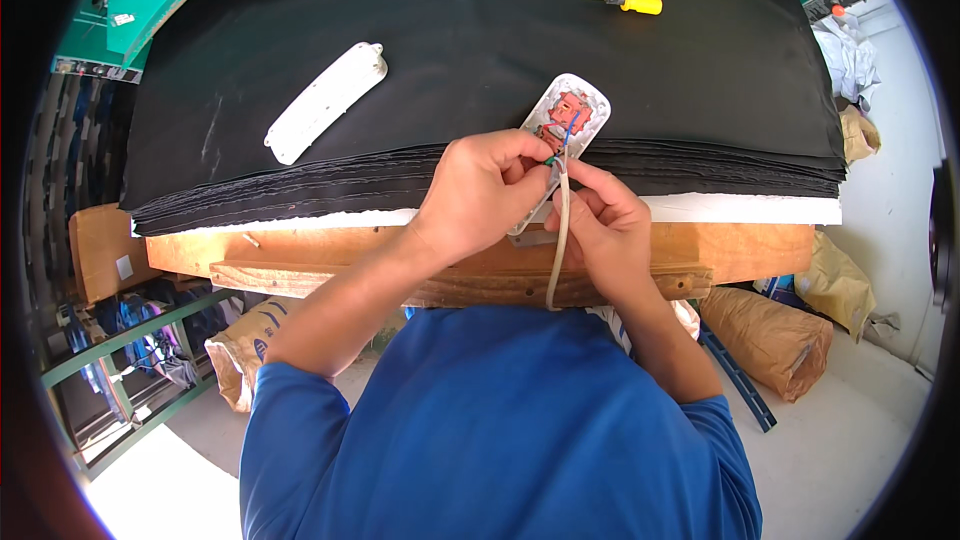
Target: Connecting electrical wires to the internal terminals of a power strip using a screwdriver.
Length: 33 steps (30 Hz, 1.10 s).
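Two hands (478, 185) (614, 240) pinch a wired cable (561, 240) between fingers (528, 144) over the edge of layered black fabric (450, 50), sacks (768, 340) below.

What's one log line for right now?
left hand: at wires | right hand: at cable | white housing: open | white cover: lying left | yellow screwdriver: back right

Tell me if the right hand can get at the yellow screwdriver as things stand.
Probably, with some stretch: the right hand is busy at the pale cable, but only black fabric seems to lie between it and the yellow screwdriver.
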Available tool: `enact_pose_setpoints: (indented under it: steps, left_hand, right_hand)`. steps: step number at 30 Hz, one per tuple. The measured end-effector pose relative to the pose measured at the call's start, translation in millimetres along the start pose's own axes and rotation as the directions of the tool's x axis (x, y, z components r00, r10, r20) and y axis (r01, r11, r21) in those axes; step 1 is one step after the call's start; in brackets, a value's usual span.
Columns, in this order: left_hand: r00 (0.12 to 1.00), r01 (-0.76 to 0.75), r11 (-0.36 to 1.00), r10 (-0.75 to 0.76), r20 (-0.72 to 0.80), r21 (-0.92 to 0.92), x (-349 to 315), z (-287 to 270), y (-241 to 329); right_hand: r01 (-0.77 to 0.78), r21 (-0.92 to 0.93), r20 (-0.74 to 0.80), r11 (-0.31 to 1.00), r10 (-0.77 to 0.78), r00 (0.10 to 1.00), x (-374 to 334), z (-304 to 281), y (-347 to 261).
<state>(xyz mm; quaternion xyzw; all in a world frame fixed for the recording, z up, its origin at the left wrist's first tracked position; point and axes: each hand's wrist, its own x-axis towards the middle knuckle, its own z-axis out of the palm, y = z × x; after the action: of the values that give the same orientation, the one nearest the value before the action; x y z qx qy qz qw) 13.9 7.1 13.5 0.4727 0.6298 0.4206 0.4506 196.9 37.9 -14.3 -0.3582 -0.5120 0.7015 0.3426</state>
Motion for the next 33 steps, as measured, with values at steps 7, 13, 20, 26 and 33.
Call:
enact_pose_setpoints:
  steps: [7, 13, 20, 26, 33]
  left_hand:
    - [0.976, -0.152, 0.975, 0.174, -0.131, 0.161, -6, 12, -5]
    - [0.977, -0.172, 0.966, 0.192, -0.091, 0.193, -9, 11, -4]
    - [0.938, -0.265, 0.947, 0.297, -0.177, 0.184, -8, 18, -16]
    - [0.967, -0.186, 0.924, 0.233, -0.105, 0.334, -8, 13, -1]
    - [0.948, -0.195, 0.962, 0.234, -0.213, 0.191, -10, 23, -14]
  right_hand:
    - [-0.220, 0.202, 0.077, 0.954, 0.208, 0.975, -6, -2, -13]
    - [-0.355, 0.457, 0.243, 0.815, 0.270, 0.932, -5, -8, -18]
    - [-0.411, 0.463, 0.267, 0.785, 0.319, 0.910, -5, -10, -14]
    - [-0.370, 0.379, 0.237, 0.848, 0.298, 0.925, -7, -7, -12]
    - [-0.285, 0.325, 0.151, 0.902, 0.248, 0.957, -7, 0, -9]
